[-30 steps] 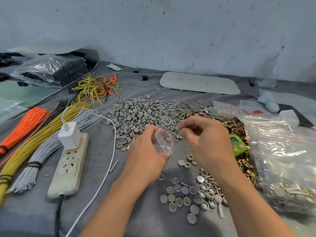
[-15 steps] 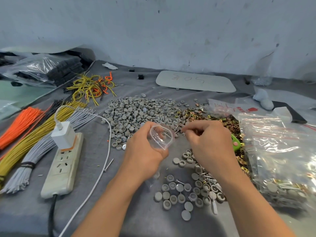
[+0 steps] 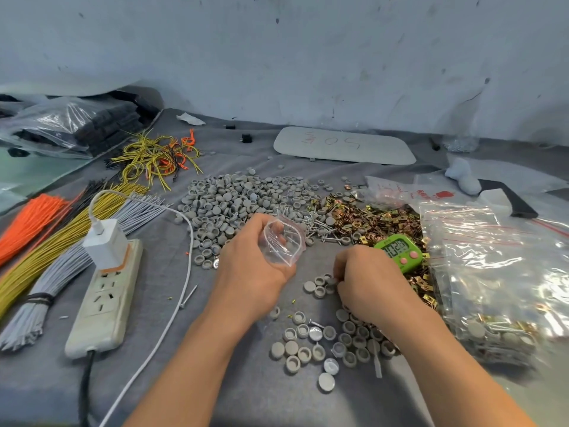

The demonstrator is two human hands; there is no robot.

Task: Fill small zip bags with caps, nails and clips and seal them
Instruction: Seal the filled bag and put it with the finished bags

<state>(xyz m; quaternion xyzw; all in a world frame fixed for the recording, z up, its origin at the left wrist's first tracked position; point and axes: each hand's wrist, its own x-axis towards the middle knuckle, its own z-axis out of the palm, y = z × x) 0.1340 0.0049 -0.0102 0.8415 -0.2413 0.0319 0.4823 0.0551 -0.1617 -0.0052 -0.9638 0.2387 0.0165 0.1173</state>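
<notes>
Grey cloth table (image 3: 246,396) under both hands. Heap of clear zip bags (image 3: 498,272), some filled, right of the right hand (image 3: 372,282). Wire bundles (image 3: 46,257), orange, yellow and grey, far left of the left hand (image 3: 249,269). Grey cap pile (image 3: 234,198) beyond left hand, brass clip pile (image 3: 369,220) beyond right hand, nails (image 3: 320,226) between the piles. White power strip (image 3: 104,303) left of left hand, charger (image 3: 106,241) plugged in. Loose caps (image 3: 308,343) between the forearms. Green timer (image 3: 400,251) just beyond right hand. Left hand grips small zip bag (image 3: 283,241), mouth open, contents unclear. Right hand fingers curled down onto loose caps, cannot tell if one is pinched
</notes>
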